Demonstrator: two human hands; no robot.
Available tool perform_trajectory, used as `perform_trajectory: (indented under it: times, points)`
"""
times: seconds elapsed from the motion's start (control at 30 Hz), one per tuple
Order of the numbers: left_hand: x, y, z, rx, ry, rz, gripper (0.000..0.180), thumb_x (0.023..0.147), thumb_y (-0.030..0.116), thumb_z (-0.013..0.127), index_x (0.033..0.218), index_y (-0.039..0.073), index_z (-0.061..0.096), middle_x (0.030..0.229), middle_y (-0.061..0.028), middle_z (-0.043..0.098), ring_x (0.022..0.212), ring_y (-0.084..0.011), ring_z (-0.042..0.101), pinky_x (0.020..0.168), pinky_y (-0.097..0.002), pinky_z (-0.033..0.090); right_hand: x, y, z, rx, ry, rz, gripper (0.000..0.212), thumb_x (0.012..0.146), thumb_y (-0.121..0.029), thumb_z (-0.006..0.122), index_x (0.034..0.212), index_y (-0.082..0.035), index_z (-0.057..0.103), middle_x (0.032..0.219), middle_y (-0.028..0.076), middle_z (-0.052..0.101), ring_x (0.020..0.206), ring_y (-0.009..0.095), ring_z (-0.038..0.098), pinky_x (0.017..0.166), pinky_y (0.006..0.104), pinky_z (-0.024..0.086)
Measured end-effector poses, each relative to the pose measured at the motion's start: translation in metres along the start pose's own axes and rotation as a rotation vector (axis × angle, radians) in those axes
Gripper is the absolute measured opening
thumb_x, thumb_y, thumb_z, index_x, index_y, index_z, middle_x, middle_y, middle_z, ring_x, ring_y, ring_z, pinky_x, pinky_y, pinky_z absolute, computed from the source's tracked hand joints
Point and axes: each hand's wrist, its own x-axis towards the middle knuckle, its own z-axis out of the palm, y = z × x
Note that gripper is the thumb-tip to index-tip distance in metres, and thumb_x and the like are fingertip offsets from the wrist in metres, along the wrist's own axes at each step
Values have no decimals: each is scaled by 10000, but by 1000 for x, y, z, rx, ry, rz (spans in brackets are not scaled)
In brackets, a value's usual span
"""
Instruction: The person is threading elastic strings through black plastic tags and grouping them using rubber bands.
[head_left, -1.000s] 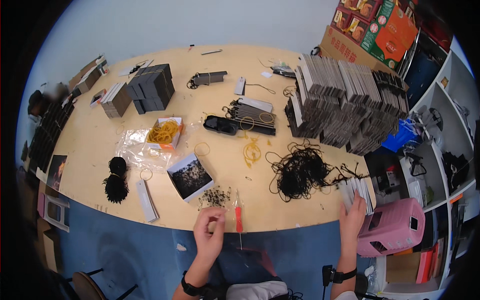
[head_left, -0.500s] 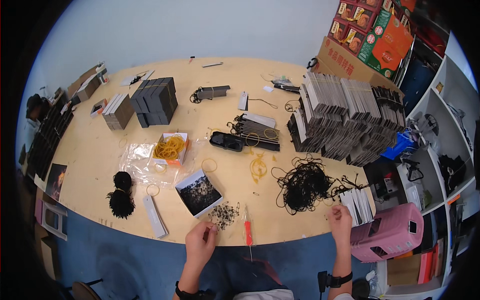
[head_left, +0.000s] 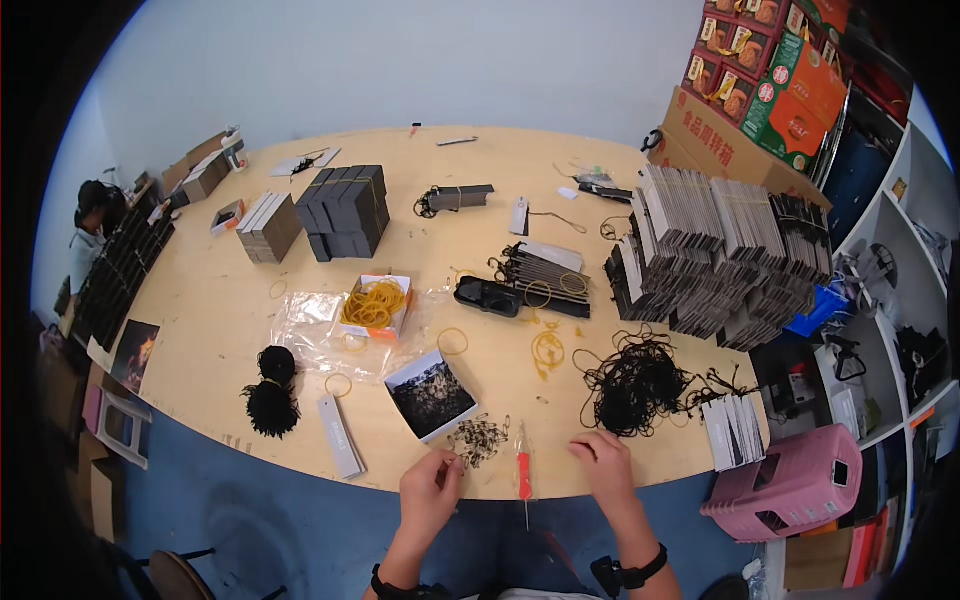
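Note:
My left hand [head_left: 432, 488] is closed in a pinch at the table's front edge, beside a scatter of small dark pins [head_left: 478, 440]; what its fingertips hold, if anything, is hidden. My right hand [head_left: 605, 468] has fingers and thumb together, just below a tangle of black cords [head_left: 635, 385]; anything in it is too small to make out. Between the hands lies a slim tool with a red handle [head_left: 524, 474]. Behind my left hand, a white box [head_left: 446, 432] holds more dark pins. White hang tags [head_left: 735, 432] with black cords lie at the right edge.
High stacks of grey tags [head_left: 690, 250] stand at the right. A box of yellow rubber bands [head_left: 375, 302], a black cord bundle [head_left: 272, 392] and a long pale tag [head_left: 342, 437] lie leftward. A pink plastic crate [head_left: 785, 485] is beyond the right edge. A person [head_left: 88, 230] sits far left.
My right hand has moved left from the white hang tags to near the red-handled tool. My left hand stays beside the pins. The whole view has shifted slightly.

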Motion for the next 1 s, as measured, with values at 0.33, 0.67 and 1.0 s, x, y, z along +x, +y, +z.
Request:
perform_trajectory:
  times: [0.33, 0.67, 1.0]
  points:
    - [-2, -3, -1, 1, 12, 1, 51, 854, 71, 634, 838, 22, 630, 647, -97, 607, 546, -184, 588, 539, -292, 456, 27, -8, -2, -230, -56, 241, 229, 797, -210, 710, 909, -44, 598, 802, 90, 643, 702, 271, 638, 638, 364, 504]
    - [-3, -2, 3, 25, 27, 35, 65, 847, 88, 647, 846, 25, 633, 665, -116, 612, 565, -214, 605, 549, -305, 466, 47, 10, -13, -492, 13, 55, 92, 811, -133, 665, 871, -91, 607, 829, 59, 562, 741, 252, 609, 645, 394, 476]
    - [-5, -6, 6, 35, 62, 48, 66, 841, 98, 651, 842, 32, 644, 670, -123, 615, 580, -249, 616, 549, -325, 468, 110, -29, -122, 225, 230, -66, 48, 755, -38, 737, 787, -26, 704, 745, 9, 612, 641, 73, 522, 573, 228, 395]
